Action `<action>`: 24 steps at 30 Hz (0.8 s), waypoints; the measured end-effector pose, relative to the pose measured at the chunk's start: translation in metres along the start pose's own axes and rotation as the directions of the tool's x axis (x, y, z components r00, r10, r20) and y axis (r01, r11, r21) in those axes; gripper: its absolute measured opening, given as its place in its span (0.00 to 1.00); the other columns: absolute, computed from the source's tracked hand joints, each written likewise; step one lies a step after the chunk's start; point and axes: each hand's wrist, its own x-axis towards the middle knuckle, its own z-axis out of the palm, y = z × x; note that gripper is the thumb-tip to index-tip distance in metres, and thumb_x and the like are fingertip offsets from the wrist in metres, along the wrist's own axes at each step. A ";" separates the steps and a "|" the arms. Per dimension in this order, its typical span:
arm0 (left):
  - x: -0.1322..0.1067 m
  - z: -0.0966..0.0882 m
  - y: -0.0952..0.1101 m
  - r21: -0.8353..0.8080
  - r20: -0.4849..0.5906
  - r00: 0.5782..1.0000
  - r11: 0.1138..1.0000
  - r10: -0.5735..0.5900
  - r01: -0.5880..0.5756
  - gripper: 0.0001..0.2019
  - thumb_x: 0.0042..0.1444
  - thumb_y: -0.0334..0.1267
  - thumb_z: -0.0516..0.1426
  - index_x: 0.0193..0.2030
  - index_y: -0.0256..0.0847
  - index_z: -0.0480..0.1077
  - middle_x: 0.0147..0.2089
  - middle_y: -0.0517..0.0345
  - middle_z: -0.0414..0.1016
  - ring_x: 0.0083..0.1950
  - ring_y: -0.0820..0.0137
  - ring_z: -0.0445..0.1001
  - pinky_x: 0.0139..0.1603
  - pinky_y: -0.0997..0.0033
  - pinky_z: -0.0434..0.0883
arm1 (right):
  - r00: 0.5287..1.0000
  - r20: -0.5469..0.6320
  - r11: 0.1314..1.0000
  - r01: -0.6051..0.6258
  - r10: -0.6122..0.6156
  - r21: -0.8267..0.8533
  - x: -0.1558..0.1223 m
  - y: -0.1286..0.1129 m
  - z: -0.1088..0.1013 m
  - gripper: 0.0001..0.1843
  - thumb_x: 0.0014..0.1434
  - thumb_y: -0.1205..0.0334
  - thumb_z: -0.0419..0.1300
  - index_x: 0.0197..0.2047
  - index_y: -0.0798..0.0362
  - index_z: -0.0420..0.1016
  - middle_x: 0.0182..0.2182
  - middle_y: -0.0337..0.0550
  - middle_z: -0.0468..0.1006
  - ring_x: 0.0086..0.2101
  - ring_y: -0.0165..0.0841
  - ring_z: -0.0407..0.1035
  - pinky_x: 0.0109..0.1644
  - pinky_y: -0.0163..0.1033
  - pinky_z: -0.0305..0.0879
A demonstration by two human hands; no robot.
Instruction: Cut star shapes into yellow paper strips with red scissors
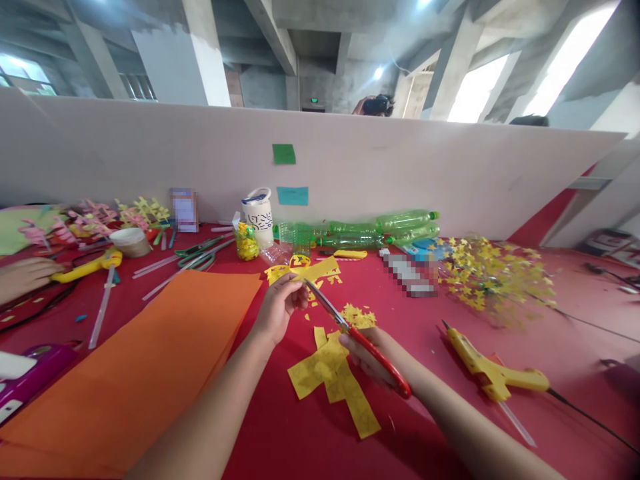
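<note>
Between the fingers of my left hand [281, 303] is a strip of yellow paper [323, 268], held up over the table. My right hand [373, 353] is closed round the red handles of a pair of scissors [370, 350]; their blades point up and left, with the tips at the strip beside my left fingertips. Below my hands lie several crossed yellow paper strips [333, 373] with faint drawn lines. A small heap of cut yellow stars [359, 315] sits just beyond my right hand. Yellow offcuts [280, 272] lie behind my left hand.
Orange sheets [165, 347] cover the left side. A yellow glue gun [495, 367] lies at right, its cord trailing off. Behind are green bottles [360, 233], a white cup [258, 217], a yellow cutter [350, 255] and a star bunch [490, 277]. Another person's hand [30, 277] is at far left.
</note>
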 end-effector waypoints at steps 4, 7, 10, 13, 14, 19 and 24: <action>0.001 -0.002 -0.002 -0.034 -0.026 1.000 0.999 -0.005 0.004 0.06 0.50 0.37 0.60 0.30 0.38 0.68 0.25 0.62 0.72 0.24 0.77 0.69 0.24 0.78 0.64 | 1.000 0.000 1.000 0.013 -0.013 -0.007 -0.001 -0.001 -0.001 0.32 0.52 0.30 0.53 0.21 0.53 0.58 0.11 0.32 0.59 0.09 0.23 0.54 0.11 0.29 0.47; 0.002 -0.003 -0.003 -0.012 -0.036 0.999 1.000 0.003 -0.004 0.06 0.50 0.37 0.60 0.30 0.38 0.68 0.26 0.61 0.72 0.25 0.76 0.70 0.24 0.77 0.65 | 1.000 0.003 1.000 0.016 -0.016 0.000 -0.001 -0.001 -0.001 0.32 0.53 0.30 0.53 0.21 0.53 0.58 0.12 0.32 0.59 0.09 0.23 0.54 0.11 0.29 0.47; 0.002 -0.003 -0.003 0.053 -0.039 0.999 0.998 0.034 -0.032 0.06 0.50 0.38 0.60 0.30 0.38 0.69 0.26 0.61 0.72 0.24 0.76 0.69 0.25 0.77 0.65 | 1.000 0.006 1.000 0.026 -0.026 0.011 0.000 0.001 -0.002 0.31 0.53 0.31 0.53 0.22 0.53 0.59 0.13 0.32 0.59 0.10 0.22 0.54 0.11 0.29 0.47; 0.002 -0.004 -0.002 0.133 -0.041 0.996 0.989 0.073 -0.067 0.06 0.51 0.38 0.60 0.29 0.38 0.69 0.25 0.62 0.71 0.24 0.77 0.68 0.26 0.77 0.65 | 0.999 0.009 0.999 0.040 -0.040 0.016 0.001 0.003 -0.002 0.31 0.53 0.31 0.53 0.22 0.53 0.58 0.13 0.31 0.57 0.10 0.21 0.52 0.11 0.28 0.46; 0.002 -0.004 -0.002 0.153 -0.039 0.996 0.985 0.082 -0.075 0.06 0.51 0.38 0.59 0.29 0.38 0.69 0.24 0.63 0.71 0.23 0.77 0.68 0.26 0.77 0.64 | 0.999 0.010 0.999 0.040 -0.040 0.015 0.001 0.004 -0.002 0.31 0.53 0.30 0.53 0.22 0.53 0.58 0.13 0.31 0.57 0.10 0.21 0.51 0.11 0.28 0.46; 0.002 -0.006 -0.002 0.186 -0.036 0.995 0.979 0.088 -0.080 0.06 0.51 0.39 0.59 0.28 0.38 0.68 0.23 0.63 0.70 0.23 0.77 0.67 0.25 0.77 0.63 | 0.999 0.020 0.999 0.041 -0.041 0.014 0.001 0.004 -0.002 0.32 0.53 0.30 0.52 0.22 0.53 0.59 0.12 0.30 0.56 0.10 0.21 0.51 0.11 0.28 0.45; 0.001 -0.004 -0.001 0.223 -0.038 0.994 0.971 0.100 -0.089 0.07 0.50 0.40 0.59 0.27 0.39 0.68 0.23 0.63 0.69 0.22 0.77 0.66 0.26 0.76 0.63 | 0.999 0.018 0.999 0.050 -0.051 0.005 0.000 0.003 -0.001 0.32 0.53 0.30 0.52 0.23 0.54 0.62 0.12 0.30 0.56 0.10 0.21 0.51 0.12 0.28 0.46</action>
